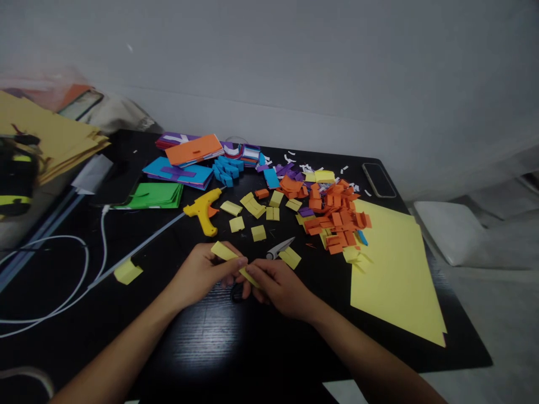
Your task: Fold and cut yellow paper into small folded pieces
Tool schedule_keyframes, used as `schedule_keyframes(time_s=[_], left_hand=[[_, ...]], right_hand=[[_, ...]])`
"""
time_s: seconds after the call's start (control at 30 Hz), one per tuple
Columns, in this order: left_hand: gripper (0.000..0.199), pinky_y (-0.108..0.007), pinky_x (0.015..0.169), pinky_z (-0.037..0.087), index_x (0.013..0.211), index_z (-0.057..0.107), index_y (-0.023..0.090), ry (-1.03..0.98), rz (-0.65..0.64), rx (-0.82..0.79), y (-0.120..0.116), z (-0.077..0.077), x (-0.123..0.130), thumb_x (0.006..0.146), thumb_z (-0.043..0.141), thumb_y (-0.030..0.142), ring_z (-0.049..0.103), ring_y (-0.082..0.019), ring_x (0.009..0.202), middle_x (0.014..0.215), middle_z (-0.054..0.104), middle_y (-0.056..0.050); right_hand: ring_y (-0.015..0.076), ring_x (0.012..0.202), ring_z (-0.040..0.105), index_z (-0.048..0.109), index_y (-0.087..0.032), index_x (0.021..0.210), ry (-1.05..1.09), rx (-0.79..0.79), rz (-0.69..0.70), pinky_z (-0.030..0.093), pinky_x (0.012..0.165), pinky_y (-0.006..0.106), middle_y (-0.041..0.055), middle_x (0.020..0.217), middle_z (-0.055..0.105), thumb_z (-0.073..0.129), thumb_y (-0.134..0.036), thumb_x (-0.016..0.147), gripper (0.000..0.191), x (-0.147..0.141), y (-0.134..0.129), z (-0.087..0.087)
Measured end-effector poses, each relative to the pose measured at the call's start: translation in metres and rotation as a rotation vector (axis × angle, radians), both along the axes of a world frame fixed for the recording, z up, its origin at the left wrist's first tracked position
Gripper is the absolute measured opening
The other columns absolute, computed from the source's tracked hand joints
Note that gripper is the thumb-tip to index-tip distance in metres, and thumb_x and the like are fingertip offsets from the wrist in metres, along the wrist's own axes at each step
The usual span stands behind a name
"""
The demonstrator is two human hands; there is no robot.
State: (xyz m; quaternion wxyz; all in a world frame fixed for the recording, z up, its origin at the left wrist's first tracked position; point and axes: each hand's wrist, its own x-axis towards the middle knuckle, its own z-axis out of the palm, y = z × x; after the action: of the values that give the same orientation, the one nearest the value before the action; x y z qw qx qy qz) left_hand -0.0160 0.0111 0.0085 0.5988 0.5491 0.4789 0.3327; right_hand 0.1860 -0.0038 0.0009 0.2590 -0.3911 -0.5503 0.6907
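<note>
A narrow yellow paper strip (224,252) is held between my two hands, slanting down to the right. My left hand (206,270) pinches its middle with the thumb on top. My right hand (280,285) grips the lower right end, fingers curled beneath. Partly under the hands lie scissors (281,247), blades pointing up and right, with a dark handle loop showing below. Several small folded yellow pieces (258,233) are scattered just beyond the hands. A yellow glue gun (204,211) rests beyond my left hand.
Orange folded pieces (337,216) are heaped at the right, beside large yellow sheets (396,275). A phone (379,180) lies at the back right. Colored paper stacks (181,173) stand at the back left. A white cable (87,264) loops over the left side of the black table (295,348).
</note>
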Motion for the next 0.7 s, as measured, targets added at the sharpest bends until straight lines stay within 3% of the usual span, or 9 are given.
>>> schedule_keyframes(time_s=[0.43, 0.7], left_hand=[[0.019, -0.019, 0.045, 0.043, 0.073, 0.072, 0.017, 0.088, 0.287, 0.129, 0.007, 0.009, -0.009, 0.087, 0.071, 0.029, 0.053, -0.009, 0.042, 0.049, 0.060, 0.004], [0.020, -0.019, 0.046, 0.046, 0.075, 0.072, 0.017, 0.057, 0.176, 0.099, 0.000, 0.001, 0.000, 0.087, 0.072, 0.033, 0.056, -0.010, 0.045, 0.055, 0.062, 0.003]], right_hand=[[0.0077, 0.049, 0.049, 0.073, -0.013, 0.094, 0.004, 0.027, -0.032, 0.039, 0.047, 0.020, 0.0036, 0.073, 0.071, 0.051, -0.049, 0.103, 0.043, 0.000, -0.001, -0.002], [0.0131, 0.055, 0.069, 0.071, -0.011, 0.097, 0.187, -0.241, -0.045, 0.056, 0.054, 0.026, 0.0086, 0.084, 0.077, 0.065, -0.061, 0.092, 0.050, -0.005, -0.003, -0.010]])
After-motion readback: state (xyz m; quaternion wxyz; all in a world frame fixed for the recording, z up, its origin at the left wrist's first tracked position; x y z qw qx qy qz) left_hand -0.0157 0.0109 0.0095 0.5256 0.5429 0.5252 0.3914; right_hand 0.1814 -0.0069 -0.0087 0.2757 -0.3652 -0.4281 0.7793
